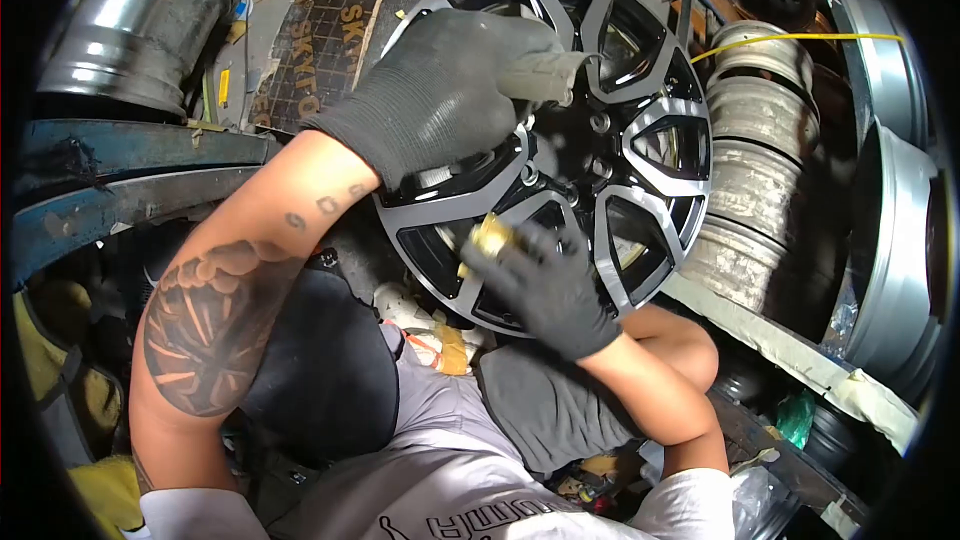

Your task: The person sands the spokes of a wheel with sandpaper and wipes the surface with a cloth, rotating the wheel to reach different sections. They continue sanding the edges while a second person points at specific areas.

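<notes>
A black and silver alloy wheel (645, 90) lies face up in front of me, over my legs. My left hand (450, 80), in a dark knit glove, is closed above the wheel's upper left part. It grips a grey, folded-looking piece (545, 78), whose kind I cannot make out. Lower down, my right hand (555, 290), gloved too and slightly blurred, reaches over the near spokes. Its fingers are bent round a small shiny yellow piece (490, 238) at the wheel's lower left. The glove partly covers that piece.
Stacked worn silver rims (750, 170) stand at the right, with larger rims (885, 250) beyond them. A bare metal rim (140, 20) sits at the upper left, above a blue metal beam (140, 165). Printed cardboard (320, 50) lies behind the wheel. A yellow cord (800, 37) crosses the rims.
</notes>
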The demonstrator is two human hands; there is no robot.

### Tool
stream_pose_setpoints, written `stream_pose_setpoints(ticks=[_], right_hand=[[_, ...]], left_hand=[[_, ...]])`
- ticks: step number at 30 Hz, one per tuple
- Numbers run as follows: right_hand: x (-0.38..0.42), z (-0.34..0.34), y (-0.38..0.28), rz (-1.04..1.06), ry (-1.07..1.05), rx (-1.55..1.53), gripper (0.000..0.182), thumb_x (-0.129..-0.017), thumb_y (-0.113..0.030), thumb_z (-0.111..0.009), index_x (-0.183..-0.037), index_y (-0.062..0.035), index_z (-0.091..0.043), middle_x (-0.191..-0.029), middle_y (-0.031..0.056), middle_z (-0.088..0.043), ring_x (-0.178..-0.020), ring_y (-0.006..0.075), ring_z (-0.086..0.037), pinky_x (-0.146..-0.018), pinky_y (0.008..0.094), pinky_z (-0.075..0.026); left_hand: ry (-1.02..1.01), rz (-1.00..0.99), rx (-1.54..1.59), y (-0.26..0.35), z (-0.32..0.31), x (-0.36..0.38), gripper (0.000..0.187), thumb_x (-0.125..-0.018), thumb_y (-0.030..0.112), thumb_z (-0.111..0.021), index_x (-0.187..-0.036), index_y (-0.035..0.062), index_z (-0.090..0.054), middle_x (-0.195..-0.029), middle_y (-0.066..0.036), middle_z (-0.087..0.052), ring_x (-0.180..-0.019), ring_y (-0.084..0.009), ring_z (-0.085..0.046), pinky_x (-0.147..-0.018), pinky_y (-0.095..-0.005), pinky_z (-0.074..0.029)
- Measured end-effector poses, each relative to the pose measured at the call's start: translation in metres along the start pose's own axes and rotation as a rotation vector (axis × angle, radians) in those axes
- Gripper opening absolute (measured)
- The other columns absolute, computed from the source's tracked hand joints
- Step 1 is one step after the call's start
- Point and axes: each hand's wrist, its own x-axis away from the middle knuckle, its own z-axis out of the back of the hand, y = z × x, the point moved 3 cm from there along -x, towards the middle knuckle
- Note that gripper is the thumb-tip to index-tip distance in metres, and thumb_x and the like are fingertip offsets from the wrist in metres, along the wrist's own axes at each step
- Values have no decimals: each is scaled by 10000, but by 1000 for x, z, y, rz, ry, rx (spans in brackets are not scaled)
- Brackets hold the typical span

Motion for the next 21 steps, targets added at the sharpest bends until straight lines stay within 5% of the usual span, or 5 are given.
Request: stream_pose_setpoints(ticks=[10, 14, 21], right_hand=[[-7, 6, 8, -128, -24, -87, 544, -847, -235, -618, -1389, -275, -618, -1130, -33, -649, -1128, 204, -537, -921, 452, -388], [11, 7, -16, 41, 8, -183, 553, -840, -229, -625, -1393, -245, -615, -1119, -25, -652, -1147, 224, -540, -934, 464, -379], [5, 6, -8, -36, -32, -94, 546, -856, -289, -607, -1400, -244, -608, -1146, -15, -647, -1165, 232, -527, -950, 477, -362]], left_hand=[[13, 24, 115, -2, -4, 1, 504, -723, -97, -665, -1214, 16, -684, -952, -176, -725, -829, -292, -685, -773, -367, -540], [-7, 28, 98, 2, 0, -1, 502, -716, -76, -676, -1210, 8, -686, -969, -190, -723, -852, -328, -686, -810, -383, -538], [-18, 6, 85, 1, -2, -1, 528, -691, -60, -678, -1209, 37, -687, -1045, -239, -711, -942, -410, -686, -845, -422, -539]])
